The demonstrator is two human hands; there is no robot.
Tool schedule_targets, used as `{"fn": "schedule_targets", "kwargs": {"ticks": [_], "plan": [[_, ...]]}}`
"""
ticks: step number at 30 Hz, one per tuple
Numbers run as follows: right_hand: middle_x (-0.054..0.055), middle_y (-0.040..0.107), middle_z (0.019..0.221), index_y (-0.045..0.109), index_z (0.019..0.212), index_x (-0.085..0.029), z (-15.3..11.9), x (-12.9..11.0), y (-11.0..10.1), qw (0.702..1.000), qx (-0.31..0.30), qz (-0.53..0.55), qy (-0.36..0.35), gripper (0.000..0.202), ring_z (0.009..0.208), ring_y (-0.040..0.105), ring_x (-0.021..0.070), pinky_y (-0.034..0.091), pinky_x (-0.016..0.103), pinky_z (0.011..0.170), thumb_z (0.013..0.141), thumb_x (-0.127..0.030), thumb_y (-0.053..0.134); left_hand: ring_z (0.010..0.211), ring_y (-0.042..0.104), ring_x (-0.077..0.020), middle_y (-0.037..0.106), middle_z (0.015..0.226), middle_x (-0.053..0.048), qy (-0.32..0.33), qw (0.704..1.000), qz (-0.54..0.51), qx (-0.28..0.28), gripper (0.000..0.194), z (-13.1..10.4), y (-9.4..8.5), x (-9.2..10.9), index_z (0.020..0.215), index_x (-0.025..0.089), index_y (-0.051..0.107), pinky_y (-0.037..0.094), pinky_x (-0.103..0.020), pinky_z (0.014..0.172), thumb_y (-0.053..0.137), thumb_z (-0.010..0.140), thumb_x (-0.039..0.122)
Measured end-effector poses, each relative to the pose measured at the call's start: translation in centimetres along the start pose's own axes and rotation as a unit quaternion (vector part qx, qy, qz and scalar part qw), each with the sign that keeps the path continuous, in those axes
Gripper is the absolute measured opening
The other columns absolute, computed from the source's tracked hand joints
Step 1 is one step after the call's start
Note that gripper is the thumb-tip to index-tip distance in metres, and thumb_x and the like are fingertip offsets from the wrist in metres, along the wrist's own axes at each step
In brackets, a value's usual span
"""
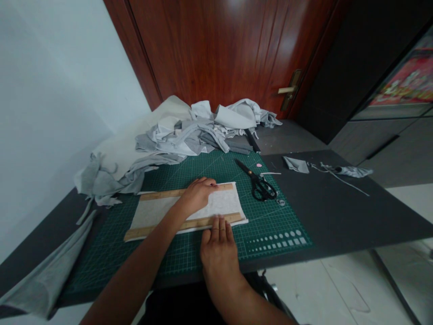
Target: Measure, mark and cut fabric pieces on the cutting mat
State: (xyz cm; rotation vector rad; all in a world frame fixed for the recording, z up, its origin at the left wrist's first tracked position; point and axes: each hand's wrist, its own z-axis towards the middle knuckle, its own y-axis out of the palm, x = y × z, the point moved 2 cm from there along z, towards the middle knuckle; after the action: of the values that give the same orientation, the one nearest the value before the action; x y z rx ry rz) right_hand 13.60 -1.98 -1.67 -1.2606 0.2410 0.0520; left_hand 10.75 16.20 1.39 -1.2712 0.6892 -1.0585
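Two-handed touch behind front edge of mat (pixel 270 216), right hand (pixel 220 250) flat, left hand (pixel 198 195) of unclear grip, on likely stiff rulers (pixel 196 223) over soft cloth (pixel 223 199), best held at ends.

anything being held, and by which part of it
Nothing looks gripped: left hand rests on the far wooden strip, right hand on the near strip towards its right end.

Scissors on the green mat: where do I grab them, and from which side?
I'd take the black handle loops, coming from the near right. The scissors lie flat on the mat, loops facing that side and pointed blades aimed far left, so that approach should avoid the tips.
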Motion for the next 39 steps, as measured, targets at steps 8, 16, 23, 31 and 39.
{"fn": "schedule_targets", "kwargs": {"ticks": [8,16,23,31,39], "plan": [[0.035,0.063,0.134,0.075,0.099,-0.005,-0.11,-0.09,0.17,1.000,0.024,-0.010,-0.005,0.024,0.128,0.062,0.0442,0.052,0.060,0.105,0.095,-0.004,0.052,0.110,0.060,-0.0235,0.071,0.121,-0.005,-0.002,1.000,0.003,-0.004,0.051,0.06,-0.13,0.09,0.119,0.024,0.074,0.048,-0.039,0.099,0.051,0.083,-0.003],[0.035,0.060,0.137,0.075,0.104,-0.004,0.09,-0.04,-0.24,1.000,-0.006,0.003,0.000,0.026,0.131,0.060,0.0440,0.051,0.062,0.106,0.095,-0.002,0.051,0.110,0.060,-0.0242,0.070,0.121,-0.007,0.000,1.000,0.000,0.000,0.049,0.02,-0.03,0.00,0.121,0.023,0.074,0.049,-0.040,0.098,0.052,0.085,-0.002],[0.035,0.061,0.137,0.075,0.101,-0.004,0.02,-0.16,0.06,1.000,0.008,-0.003,0.003,0.024,0.131,0.061,0.0439,0.050,0.062,0.106,0.095,-0.004,0.052,0.111,0.059,-0.0227,0.069,0.123,-0.005,0.000,1.000,0.004,-0.004,0.051,-0.05,-0.05,-0.05,0.122,0.025,0.073,0.048,-0.038,0.099,0.051,0.086,-0.002],[0.034,0.060,0.137,0.075,0.103,-0.003,0.13,-0.28,-0.17,1.000,-0.004,-0.013,0.006,0.025,0.131,0.060,0.0437,0.051,0.060,0.106,0.094,-0.003,0.052,0.113,0.059,-0.0229,0.069,0.124,-0.006,-0.002,1.000,0.020,-0.013,0.055,-0.02,-0.18,0.10,0.125,0.024,0.071,0.047,-0.037,0.100,0.049,0.084,-0.004],[0.032,0.064,0.134,0.076,0.101,-0.004,0.05,-0.23,-0.35,0.999,0.021,-0.024,-0.003,0.021,0.128,0.063,0.0440,0.054,0.058,0.104,0.093,-0.005,0.057,0.111,0.059,-0.0218,0.068,0.123,-0.006,0.007,1.000,-0.003,-0.002,0.051,0.05,0.23,-0.46,0.123,0.024,0.073,0.047,-0.037,0.101,0.049,0.086,-0.003]]}}
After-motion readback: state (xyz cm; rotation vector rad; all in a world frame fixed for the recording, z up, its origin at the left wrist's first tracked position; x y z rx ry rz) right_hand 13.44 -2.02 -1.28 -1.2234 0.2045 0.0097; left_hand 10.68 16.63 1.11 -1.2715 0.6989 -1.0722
